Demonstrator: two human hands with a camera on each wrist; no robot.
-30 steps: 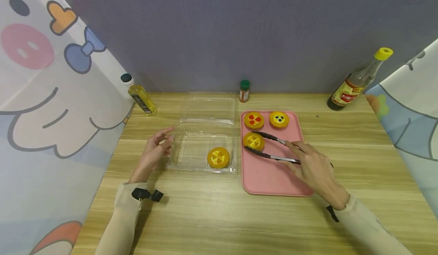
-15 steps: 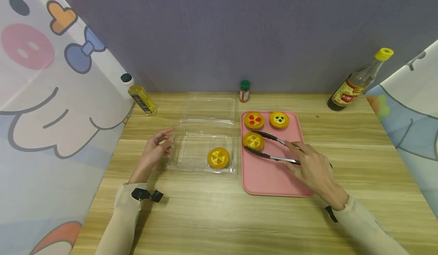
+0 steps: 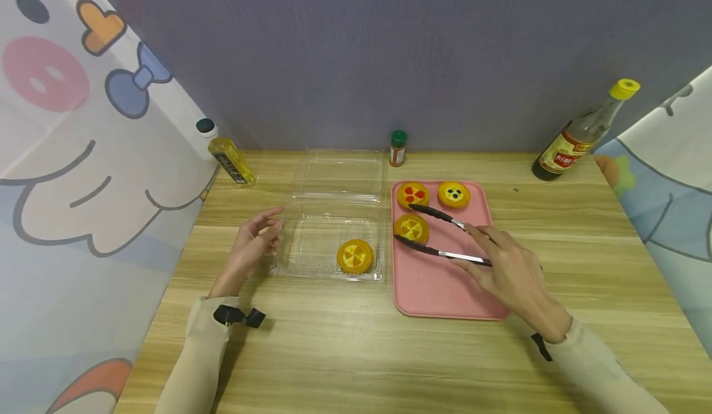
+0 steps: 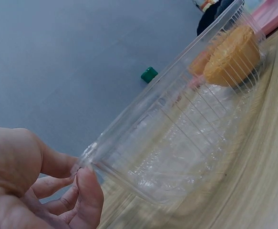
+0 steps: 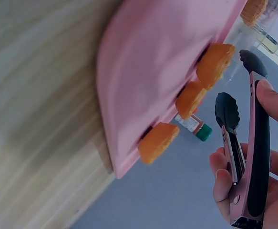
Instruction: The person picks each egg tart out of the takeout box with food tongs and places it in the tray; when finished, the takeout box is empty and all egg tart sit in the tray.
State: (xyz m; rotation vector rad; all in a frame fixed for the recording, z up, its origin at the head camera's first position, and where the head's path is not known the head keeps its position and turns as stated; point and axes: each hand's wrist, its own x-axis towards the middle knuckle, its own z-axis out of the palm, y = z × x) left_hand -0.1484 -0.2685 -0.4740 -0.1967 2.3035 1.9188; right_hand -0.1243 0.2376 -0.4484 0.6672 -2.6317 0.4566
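Note:
My left hand (image 3: 249,248) pinches the rim at the left side of a clear plastic clamshell box (image 4: 177,143), its lid folded back flat. One egg tart (image 3: 355,256) with orange wedges sits in the box's near right corner. My right hand (image 3: 508,272) grips a pair of black-tipped tongs (image 5: 259,157). Their arms stand spread above another orange-wedge tart (image 3: 411,229) on the pink tray (image 3: 439,290). Behind it lie a tart with red pieces (image 3: 413,195) and one with dark blue berries (image 3: 453,194). The tongs' far tip overlaps the red-topped tart in the head view.
A small green-capped spice jar (image 3: 397,149) stands by the back wall. An oil bottle (image 3: 232,162) is at the back left, and a tall yellow-capped sauce bottle (image 3: 573,139) at the back right. Wooden tabletop (image 3: 334,346) extends in front of box and tray.
The tongs have spread wider, their far tip shifting away toward the red-topped tart. The orange-wedge tart on the tray has shifted very slightly left. My left hand stays in place.

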